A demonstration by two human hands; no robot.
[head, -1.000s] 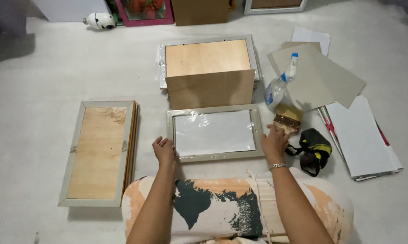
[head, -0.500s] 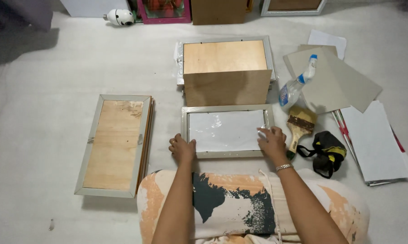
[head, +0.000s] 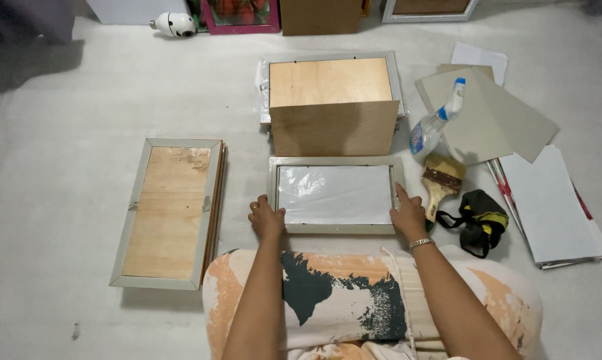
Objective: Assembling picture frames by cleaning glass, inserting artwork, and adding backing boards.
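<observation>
A grey picture frame (head: 335, 229) with a shiny glass or plastic face lies flat on the floor just in front of my knees. My left hand (head: 266, 218) rests on its near left corner, fingers curled against the edge. My right hand (head: 408, 215) presses on the near right corner, forefinger stretched along the frame's right side. Neither hand lifts the frame. Right beside my right hand lies a wide paintbrush (head: 439, 180) with a wooden handle.
A plywood stack on frames (head: 332, 107) stands behind the frame. Another frame, wooden back up (head: 169, 210), lies to the left. On the right are a spray bottle (head: 435, 121), grey cardboard sheets (head: 501, 117), white sheets (head: 551, 203) and a black-yellow item (head: 479, 213).
My right hand has come off the paintbrush and settled on the frame's right corner. My left hand has slid onto the left corner.
</observation>
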